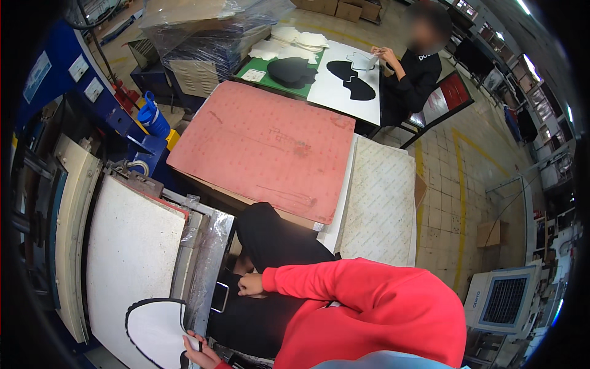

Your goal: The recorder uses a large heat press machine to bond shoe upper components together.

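My left hand (pixel 203 353) grips the edge of a white rounded flat piece with a black border (pixel 155 327), at the lower left. The piece lies over the near end of the machine's white bed (pixel 132 240). My right hand (pixel 251 285) rests on my black-clothed lap with its fingers curled; what they hold, if anything, is hidden. A phone (pixel 219 297) with a pale rim lies beside it, at the edge of my thigh.
A pink-red board (pixel 264 154) lies on a stack ahead, beside a pale patterned sheet (pixel 378 200). Beyond, a person (pixel 409 86) sits at a white table (pixel 322 92) with black cut pieces (pixel 359 88). A blue machine (pixel 67 74) stands left, an air cooler (pixel 504 301) right.
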`<state>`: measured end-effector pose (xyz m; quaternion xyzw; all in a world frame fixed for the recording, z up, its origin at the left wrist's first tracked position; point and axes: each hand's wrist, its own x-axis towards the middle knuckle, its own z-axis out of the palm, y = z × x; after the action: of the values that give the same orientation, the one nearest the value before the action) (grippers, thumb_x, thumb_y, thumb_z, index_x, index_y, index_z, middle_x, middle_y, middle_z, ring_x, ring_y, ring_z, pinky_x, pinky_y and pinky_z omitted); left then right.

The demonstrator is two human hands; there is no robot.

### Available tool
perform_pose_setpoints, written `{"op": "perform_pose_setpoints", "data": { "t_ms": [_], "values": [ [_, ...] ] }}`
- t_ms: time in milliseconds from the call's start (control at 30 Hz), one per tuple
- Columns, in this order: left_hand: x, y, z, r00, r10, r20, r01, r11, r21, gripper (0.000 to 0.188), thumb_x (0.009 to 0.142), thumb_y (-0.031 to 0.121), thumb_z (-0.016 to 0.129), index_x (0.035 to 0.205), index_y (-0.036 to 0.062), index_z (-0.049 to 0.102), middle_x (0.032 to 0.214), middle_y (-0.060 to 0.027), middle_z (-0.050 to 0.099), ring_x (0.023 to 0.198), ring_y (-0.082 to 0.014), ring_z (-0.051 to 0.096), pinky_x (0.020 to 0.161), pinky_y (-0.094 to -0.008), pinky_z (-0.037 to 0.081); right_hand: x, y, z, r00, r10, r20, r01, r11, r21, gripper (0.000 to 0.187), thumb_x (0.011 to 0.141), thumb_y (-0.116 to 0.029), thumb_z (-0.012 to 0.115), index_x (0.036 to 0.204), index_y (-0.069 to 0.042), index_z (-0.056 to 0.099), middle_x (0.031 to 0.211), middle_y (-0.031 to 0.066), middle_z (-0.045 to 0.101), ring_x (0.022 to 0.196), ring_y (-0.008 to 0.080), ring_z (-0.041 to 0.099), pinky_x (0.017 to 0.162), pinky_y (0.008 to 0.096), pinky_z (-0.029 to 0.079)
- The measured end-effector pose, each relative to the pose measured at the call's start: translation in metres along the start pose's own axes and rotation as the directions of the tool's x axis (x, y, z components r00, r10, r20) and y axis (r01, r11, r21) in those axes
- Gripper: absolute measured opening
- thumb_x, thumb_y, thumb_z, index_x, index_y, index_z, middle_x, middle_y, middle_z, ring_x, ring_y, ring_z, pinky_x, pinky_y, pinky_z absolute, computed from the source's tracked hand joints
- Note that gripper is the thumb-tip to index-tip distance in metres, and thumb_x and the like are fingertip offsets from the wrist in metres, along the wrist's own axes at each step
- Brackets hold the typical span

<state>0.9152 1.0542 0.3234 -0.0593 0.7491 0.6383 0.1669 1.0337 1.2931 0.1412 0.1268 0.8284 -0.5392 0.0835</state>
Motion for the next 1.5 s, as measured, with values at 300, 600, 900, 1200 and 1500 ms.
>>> {"op": "perform_pose_setpoints", "data": {
  "t_ms": [300,600,900,1200,1500],
  "values": [
    [0.037,-0.035,0.003,0.973,-0.12,0.197,0.199,0.869,-0.453,0.022,0.094,0.019,0.052,0.101,-0.0013,0.052,0.084,-0.0067,0.058,0.065,-0.0112,0.054,0.056,-0.0201,0.046,-0.004,0.003,-0.005,0.999,-0.028,-0.023,0.028,0.999,-0.019,0.034,0.082,-0.036,0.059,0.076,-0.003,0.063,0.073,0.0182,0.064,0.073,0.0354,0.063,0.065,0.045,0.048],
    [0.014,-0.037,-0.01,0.996,-0.091,0.019,0.085,0.805,-0.588,0.015,0.085,0.005,0.058,0.098,-0.0015,0.054,0.087,-0.0112,0.059,0.077,-0.0226,0.061,0.068,-0.0357,0.047,0.011,-0.018,-0.018,0.973,-0.084,-0.216,0.005,0.94,-0.342,0.03,0.08,-0.033,0.055,0.091,-0.007,0.065,0.089,0.0221,0.064,0.083,0.0376,0.063,0.073,0.0475,0.05],
    [-0.061,-0.137,-0.19,0.822,-0.325,-0.468,-0.258,0.521,-0.814,0.018,0.078,0.002,0.044,0.094,-0.0065,0.046,0.084,-0.0194,0.053,0.064,-0.0263,0.054,0.057,-0.0345,0.044,0.05,-0.013,0.023,0.927,0.313,0.209,-0.074,0.696,-0.714,0.06,0.085,-0.058,0.041,0.105,-0.005,0.063,0.102,0.0258,0.062,0.098,0.0426,0.059,0.087,0.0493,0.046],
    [-0.123,-0.244,-0.237,0.655,-0.496,-0.571,-0.479,0.312,-0.821,0.035,0.075,0.0,0.04,0.109,-0.0099,0.042,0.092,-0.0199,0.053,0.076,-0.0254,0.052,0.069,-0.0325,0.046,0.033,-0.003,0.005,0.956,0.184,0.227,0.068,0.616,-0.785,0.056,0.092,-0.054,0.029,0.106,-0.01,0.06,0.097,0.0236,0.063,0.093,0.043,0.059,0.081,0.0508,0.046],
    [-0.096,-0.298,-0.196,0.547,-0.742,-0.388,-0.105,0.399,-0.911,0.038,0.089,0.014,0.044,0.108,-0.0154,0.029,0.08,-0.0277,0.059,0.058,-0.0366,0.062,0.051,-0.0422,0.056,0.031,0.005,0.008,0.953,0.211,0.217,0.037,0.629,-0.776,0.056,0.091,-0.055,0.029,0.11,-0.011,0.059,0.103,0.025,0.061,0.096,0.0433,0.058,0.085,0.0501,0.045]
  ]
}}
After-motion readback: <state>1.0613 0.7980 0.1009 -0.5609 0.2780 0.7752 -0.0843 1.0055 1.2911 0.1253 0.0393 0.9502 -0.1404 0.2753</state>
